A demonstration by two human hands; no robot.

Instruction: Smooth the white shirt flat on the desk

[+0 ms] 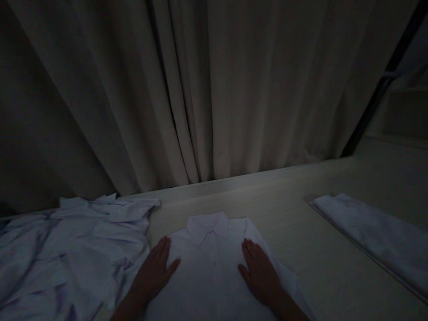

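A white button-up shirt (pixel 209 276) lies front side up on the pale surface, its collar pointing away from me and its buttons down the middle. My left hand (pixel 155 267) rests flat on the shirt's left edge near the shoulder, fingers stretched out and thumb apart. On the other side, my right hand (pixel 259 269) lies flat on the chest below the right shoulder, thumb spread inward. Neither hand grips the cloth. Part of one sleeve shows beyond my right forearm; the lower part of the shirt runs out of view.
A rumpled heap of white shirts (pixel 83 249) lies at the left, close to my left arm. At the right is a flat, folded white cloth (pixel 377 240). Beige curtains (pixel 240 89) hang behind a low ledge (pixel 234 183). The light is dim.
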